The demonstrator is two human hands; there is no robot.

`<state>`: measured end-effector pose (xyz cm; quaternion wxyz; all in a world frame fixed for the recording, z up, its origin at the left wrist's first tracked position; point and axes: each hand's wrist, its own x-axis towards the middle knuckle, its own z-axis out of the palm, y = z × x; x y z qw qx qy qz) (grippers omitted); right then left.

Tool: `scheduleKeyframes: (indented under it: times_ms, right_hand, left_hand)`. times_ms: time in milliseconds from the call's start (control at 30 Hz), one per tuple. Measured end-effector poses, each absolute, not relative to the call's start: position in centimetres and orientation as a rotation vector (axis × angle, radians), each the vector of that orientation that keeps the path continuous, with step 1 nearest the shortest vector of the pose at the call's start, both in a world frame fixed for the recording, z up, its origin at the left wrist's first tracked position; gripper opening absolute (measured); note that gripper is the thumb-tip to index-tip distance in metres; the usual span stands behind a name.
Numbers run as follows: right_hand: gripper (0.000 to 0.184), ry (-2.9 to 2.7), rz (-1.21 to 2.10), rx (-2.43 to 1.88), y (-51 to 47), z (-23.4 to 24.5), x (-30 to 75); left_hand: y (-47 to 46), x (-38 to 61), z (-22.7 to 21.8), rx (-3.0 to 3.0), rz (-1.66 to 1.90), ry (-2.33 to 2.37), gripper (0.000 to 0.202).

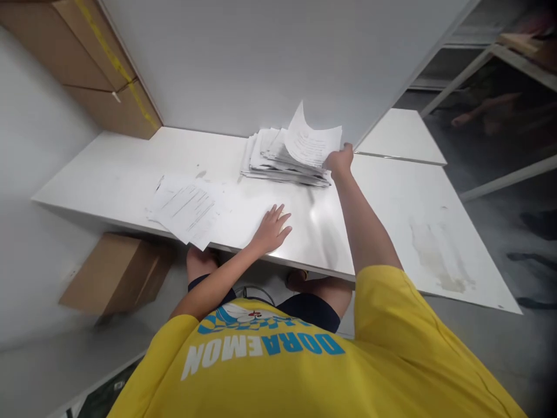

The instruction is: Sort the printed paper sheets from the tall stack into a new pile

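Observation:
My right hand point(340, 161) reaches far across the white table point(383, 203) and pinches the top printed sheet point(311, 142) of a thick, loose paper stack point(278, 162), curling that sheet upward. My left hand point(272, 229) lies flat on the table near its front edge, fingers spread, holding nothing. A smaller pile of printed sheets point(187, 212) lies to the left of that hand, overhanging the table's front edge.
A white partition wall point(261, 58) rises behind the table. Cardboard boxes point(100, 64) stand at the back left, and another box point(113, 270) sits on the floor under the table. A second white table point(400, 136) adjoins at the right rear. Stains mark the right tabletop.

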<state>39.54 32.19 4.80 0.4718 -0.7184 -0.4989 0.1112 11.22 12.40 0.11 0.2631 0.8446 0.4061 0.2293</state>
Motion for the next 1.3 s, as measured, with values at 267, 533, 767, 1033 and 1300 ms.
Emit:
scheduleKeyframes:
  times_ms: [267,533,767,1033,1300]
  right_hand:
    - [0.081,-1.047,0.282,-2.084,27.0,0.0,38.3]
    - [0.062,-1.359,0.283,-2.208,11.3,-2.9,36.5]
    - [0.065,-1.524,0.244,-2.266,7.0,-2.2,34.3]
    - [0.065,-1.518,0.211,-2.251,7.4,-2.5,34.4]
    - [0.064,-1.487,0.213,-2.252,7.5,-2.5,34.3]
  left_hand:
    - [11.8,11.3,0.3,2.309,0.583,1.114,0.050]
    - [12.0,11.7,0.3,2.266,0.639,1.050,0.055]
    - [8.1,6.6,0.3,2.023,1.511,1.109,0.059]
    - [6.7,-9.4,1.5,2.192,0.564,2.064,0.067]
    - [5.0,-9.8,2.7,2.523,0.116,1.761,0.055]
